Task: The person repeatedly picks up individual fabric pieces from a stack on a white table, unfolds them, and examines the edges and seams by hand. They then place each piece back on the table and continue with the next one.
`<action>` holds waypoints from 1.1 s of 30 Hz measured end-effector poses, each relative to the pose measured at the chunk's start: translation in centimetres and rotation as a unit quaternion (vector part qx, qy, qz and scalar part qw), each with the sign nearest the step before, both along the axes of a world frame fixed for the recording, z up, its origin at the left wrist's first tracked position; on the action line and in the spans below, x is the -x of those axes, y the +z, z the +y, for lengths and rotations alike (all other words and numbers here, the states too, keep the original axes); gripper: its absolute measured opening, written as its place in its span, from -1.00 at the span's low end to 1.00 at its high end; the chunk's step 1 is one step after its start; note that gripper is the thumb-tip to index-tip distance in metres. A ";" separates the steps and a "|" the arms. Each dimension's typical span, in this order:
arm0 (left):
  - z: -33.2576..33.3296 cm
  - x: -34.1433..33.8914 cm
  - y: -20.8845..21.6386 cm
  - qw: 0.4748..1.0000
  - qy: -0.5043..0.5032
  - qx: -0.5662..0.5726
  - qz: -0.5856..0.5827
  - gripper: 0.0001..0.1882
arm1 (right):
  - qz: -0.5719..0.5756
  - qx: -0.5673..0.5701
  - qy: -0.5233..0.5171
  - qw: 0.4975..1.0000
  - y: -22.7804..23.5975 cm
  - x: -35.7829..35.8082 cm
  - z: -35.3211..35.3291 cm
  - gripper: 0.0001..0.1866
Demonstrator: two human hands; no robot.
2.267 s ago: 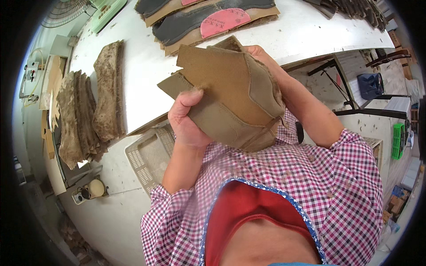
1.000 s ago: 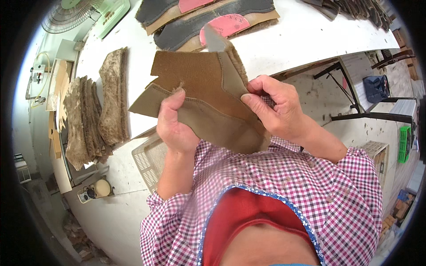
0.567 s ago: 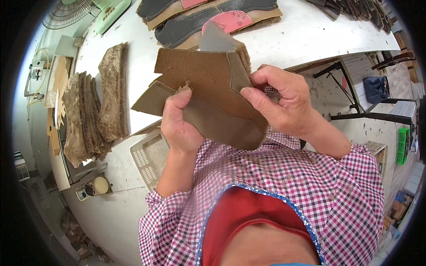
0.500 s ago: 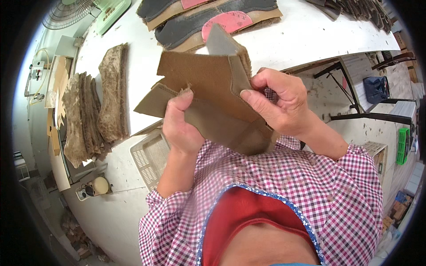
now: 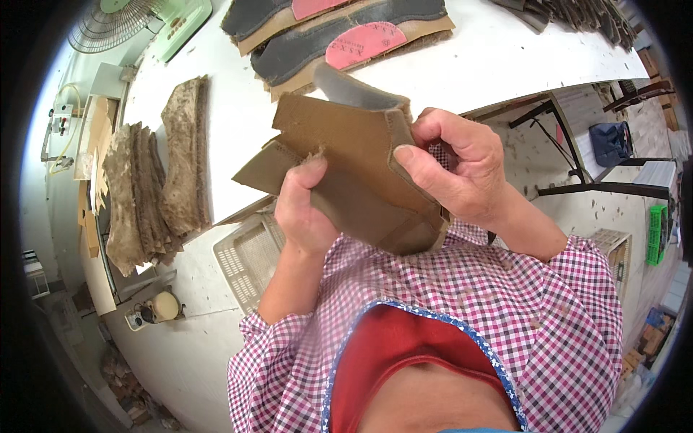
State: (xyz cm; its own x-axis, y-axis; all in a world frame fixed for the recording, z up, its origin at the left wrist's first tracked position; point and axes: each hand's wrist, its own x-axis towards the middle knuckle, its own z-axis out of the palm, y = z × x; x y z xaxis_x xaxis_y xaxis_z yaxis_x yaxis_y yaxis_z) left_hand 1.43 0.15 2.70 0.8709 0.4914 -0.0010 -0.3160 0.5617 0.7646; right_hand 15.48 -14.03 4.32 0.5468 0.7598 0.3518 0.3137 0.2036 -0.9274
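A brown stitched leather piece, shaped like a boot upper with a fuzzy edge, is held up in front of my chest. My left hand grips its left side, with the thumb on the near face beside a notch. At the upper right edge, my right hand pinches the seam between thumb and curled fingers. A grey flap of the piece stands up at its far end. The fingers of my left hand are hidden behind the leather.
Dark pieces with tan edges and pink half-round patches lie on the white table. Stacks of furry brown pieces hang over its left edge. A plastic basket sits below. A green fan stands far left.
Both hands still hold the leather piece. Its left side and my left hand have shifted slightly to the right, and the grey flap has tilted left and lower.
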 end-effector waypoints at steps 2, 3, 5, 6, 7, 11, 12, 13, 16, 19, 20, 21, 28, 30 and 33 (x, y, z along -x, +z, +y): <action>0.1 0.0 0.0 0.999 -0.020 0.036 -0.030 -0.53 | 0.039 -0.017 -0.022 0.999 0.3 0.4 0.6 -0.87; 0.0 0.0 -0.2 0.999 -0.016 0.024 -0.021 -0.53 | 0.006 -0.017 -0.019 1.000 0.5 0.2 0.5 -0.87; -0.3 0.1 -0.5 1.000 -0.004 0.002 -0.001 -0.53 | -0.060 -0.014 -0.010 0.998 1.1 -0.2 0.1 -0.87; -0.5 0.1 -0.6 1.000 -0.010 0.018 0.004 -0.53 | -0.070 -0.019 -0.006 0.997 0.9 -0.3 -0.1 -0.87; -0.7 0.0 -0.6 0.999 -0.016 0.034 0.008 -0.53 | -0.079 -0.024 -0.001 0.997 0.5 -0.5 -0.4 -0.88; -0.4 0.0 -1.3 0.999 -0.020 0.034 0.022 -0.54 | -0.038 -0.030 0.025 0.999 0.3 -0.8 -0.4 -0.89; -0.5 0.0 -1.2 0.999 -0.017 0.026 0.034 -0.54 | -0.017 -0.024 0.021 0.999 0.6 -0.7 -0.3 -0.88; -0.6 -0.1 -1.0 0.999 -0.014 0.019 0.045 -0.55 | 0.005 -0.019 0.018 1.000 1.0 -0.5 0.1 -0.87; -0.8 -0.5 -0.8 0.999 -0.022 0.032 0.034 -0.54 | 0.035 -0.034 -0.004 0.999 0.9 -0.6 0.3 -0.84; -1.0 -0.9 -1.0 0.990 -0.069 0.100 -0.068 -0.53 | 0.038 -0.067 -0.050 0.996 1.3 -1.0 0.4 -0.83; -1.1 -1.0 -1.1 0.981 -0.090 0.128 -0.112 -0.52 | 0.039 -0.080 -0.070 0.994 1.7 -1.2 0.3 -0.83; -1.1 -1.0 -1.6 0.980 -0.097 0.122 -0.121 -0.49 | 0.065 -0.104 -0.097 0.988 2.2 -1.7 0.8 -0.83; -1.4 -0.6 -5.4 0.967 -0.213 -0.109 0.089 -0.37 | 0.329 -0.208 -0.094 0.916 4.3 -6.5 5.3 -0.74; -1.3 -0.7 -4.8 0.920 -0.300 -0.223 0.117 -0.37 | 0.359 -0.223 -0.063 0.904 4.3 -6.8 6.0 -0.73; -2.1 -1.0 -2.9 0.925 -0.313 -0.171 0.128 -0.35 | 0.343 -0.198 -0.093 0.914 4.2 -6.5 6.9 -0.74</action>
State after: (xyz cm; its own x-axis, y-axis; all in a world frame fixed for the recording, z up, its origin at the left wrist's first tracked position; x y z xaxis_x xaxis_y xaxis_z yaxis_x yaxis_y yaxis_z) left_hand 2.46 -1.99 -0.24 0.9778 -0.1003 -0.1841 0.2055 0.2849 0.9363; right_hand 22.03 -7.13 8.48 0.8489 0.5180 0.1055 -0.2494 0.5685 -0.7840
